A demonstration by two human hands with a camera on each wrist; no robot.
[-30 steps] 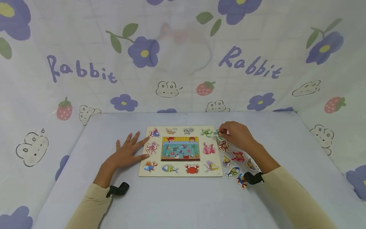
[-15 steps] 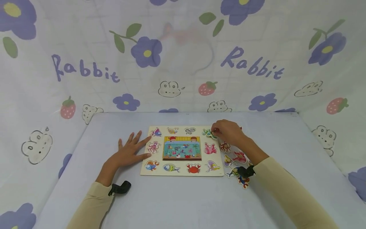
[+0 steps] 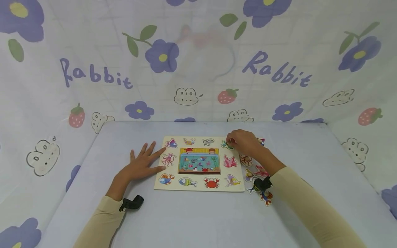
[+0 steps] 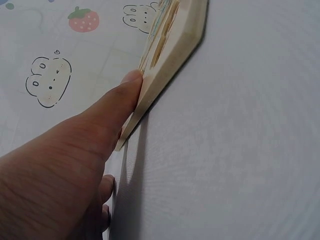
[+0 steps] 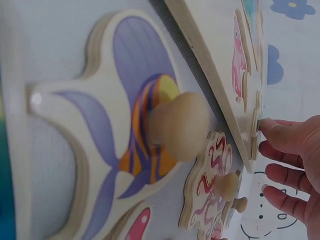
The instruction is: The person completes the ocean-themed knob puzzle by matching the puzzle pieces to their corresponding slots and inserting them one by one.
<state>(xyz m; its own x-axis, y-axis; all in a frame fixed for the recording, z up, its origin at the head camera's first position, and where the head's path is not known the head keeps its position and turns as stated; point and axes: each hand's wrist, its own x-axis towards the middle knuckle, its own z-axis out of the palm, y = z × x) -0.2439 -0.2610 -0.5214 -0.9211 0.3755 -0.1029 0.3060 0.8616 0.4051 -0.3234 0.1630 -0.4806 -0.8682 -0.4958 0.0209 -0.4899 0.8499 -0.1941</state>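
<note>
A wooden peg puzzle board (image 3: 200, 186) with sea-animal pictures round its border lies on the table. My right hand (image 3: 245, 143) pinches a green turtle puzzle piece (image 3: 226, 145) over the turtle picture at the board's top right; whether it sits flush is hidden by the fingers. My left hand (image 3: 141, 167) lies spread, its fingertips touching the board's left edge, and the left wrist view has the thumb (image 4: 131, 77) resting on the board's rim. Close up in the right wrist view is a knobbed purple-and-orange fish piece (image 5: 135, 47).
Loose knobbed pieces lie right of the board, among them an octopus piece (image 3: 246, 160), a pink piece (image 3: 261, 171) and a red-and-blue piece (image 3: 266, 197). Some hide under the right forearm. A printed curtain (image 3: 198, 79) stands behind the table.
My right hand has carried the turtle piece left from beside the board onto its top right corner. The left hand has stayed on the board's edge. The head view has shifted slightly.
</note>
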